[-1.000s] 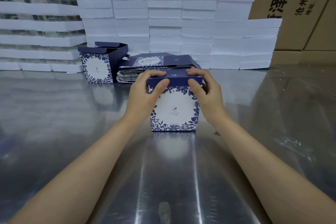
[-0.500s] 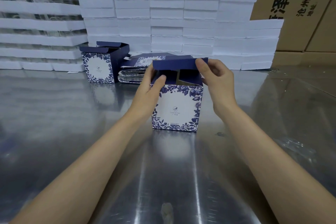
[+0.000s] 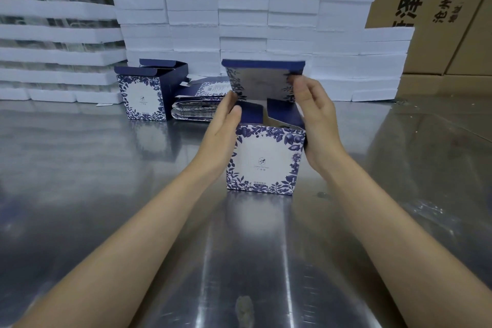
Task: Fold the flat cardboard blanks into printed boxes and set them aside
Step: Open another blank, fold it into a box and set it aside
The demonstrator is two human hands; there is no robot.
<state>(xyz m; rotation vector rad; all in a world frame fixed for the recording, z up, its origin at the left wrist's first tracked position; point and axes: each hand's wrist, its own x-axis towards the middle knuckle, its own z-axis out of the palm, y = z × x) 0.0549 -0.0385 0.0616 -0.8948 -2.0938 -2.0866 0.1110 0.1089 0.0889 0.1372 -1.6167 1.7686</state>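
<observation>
A blue-and-white floral printed box (image 3: 266, 162) stands upright on the steel table (image 3: 93, 194) in front of me. Its top is open, and the lid flap (image 3: 262, 80) stands up at the back, showing its grey inside. My left hand (image 3: 221, 133) lies flat against the box's left side with straight fingers. My right hand (image 3: 316, 120) rests along the right side, its fingertips reaching the lid's lower right corner. Behind the box lies a stack of flat blanks (image 3: 197, 109). A folded box (image 3: 143, 98) with its lid open stands to the left of the stack.
Stacks of white foam trays (image 3: 239, 8) form a wall along the back of the table. Brown shipping cartons (image 3: 439, 8) stand behind them at the right. A transparent plastic sheet covers the table's right side (image 3: 426, 168).
The lid, pressed down a second ago, has been swung up to stand upright. My left hand moved from the top to the box's left side, and my right hand lowered along the right side.
</observation>
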